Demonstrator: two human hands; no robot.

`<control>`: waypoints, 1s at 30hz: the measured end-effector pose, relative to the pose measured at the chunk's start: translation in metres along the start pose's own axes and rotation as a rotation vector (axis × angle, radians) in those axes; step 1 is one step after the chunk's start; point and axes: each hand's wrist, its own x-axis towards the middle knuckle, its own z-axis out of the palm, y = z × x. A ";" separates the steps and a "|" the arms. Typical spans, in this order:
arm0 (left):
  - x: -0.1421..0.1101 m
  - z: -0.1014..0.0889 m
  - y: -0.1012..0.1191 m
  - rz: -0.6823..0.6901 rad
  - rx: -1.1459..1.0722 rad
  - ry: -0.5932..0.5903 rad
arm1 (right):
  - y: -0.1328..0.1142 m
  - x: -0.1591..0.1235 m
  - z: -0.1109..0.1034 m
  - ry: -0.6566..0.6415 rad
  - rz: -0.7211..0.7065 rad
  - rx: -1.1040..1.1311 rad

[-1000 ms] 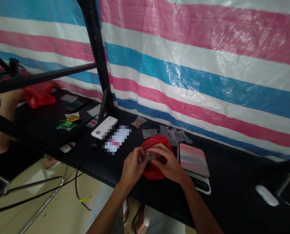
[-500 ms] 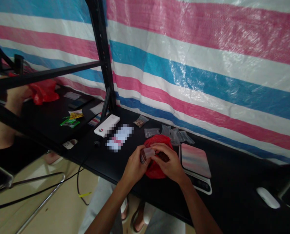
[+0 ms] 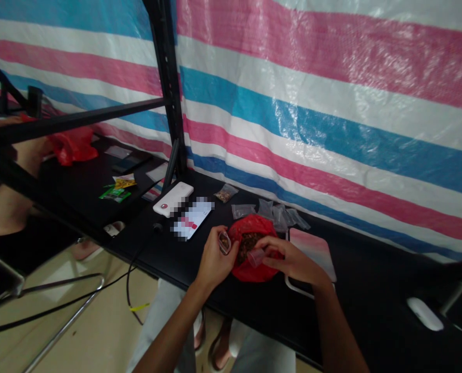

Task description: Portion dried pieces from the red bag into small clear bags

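My left hand [image 3: 214,263] grips a small clear plastic bag [image 3: 224,242], its mouth held apart, with some brown bits inside. In my right hand [image 3: 290,257] is a small clear plastic cup [image 3: 256,257], tilted over the red plastic bag [image 3: 254,223]. That red bag stands between my hands with its top spread, and loose brown dried bits [image 3: 248,242] fill it. Just right of it, partly behind my right wrist, lies a flat scale [image 3: 312,247] with a pinkish top. Whether the cup holds anything cannot be made out.
Behind the red bag lie several small clear bags [image 3: 280,216] and one filled bag [image 3: 226,193]. A phone [image 3: 194,219] and a white power bank [image 3: 173,200] sit to the left, a white mouse [image 3: 425,313] far right. Beyond the black frame [image 3: 169,93] is another person's arm [image 3: 11,199].
My right hand with the cup has drawn away from the small bag, rightward over the red bag. Earlier the cup was at the small bag's mouth. My left hand stays nearly in place.
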 end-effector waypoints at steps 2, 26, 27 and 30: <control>0.001 0.001 -0.003 0.013 0.001 -0.021 | 0.000 -0.004 -0.004 -0.030 0.007 -0.005; 0.022 0.007 -0.005 0.062 0.004 -0.200 | 0.030 0.012 0.023 0.432 -0.135 -0.598; 0.021 0.006 -0.005 0.053 -0.011 -0.189 | 0.030 0.012 0.024 0.429 -0.142 -0.604; 0.020 0.004 -0.008 0.029 -0.075 -0.147 | 0.029 0.015 0.028 0.430 -0.163 -0.619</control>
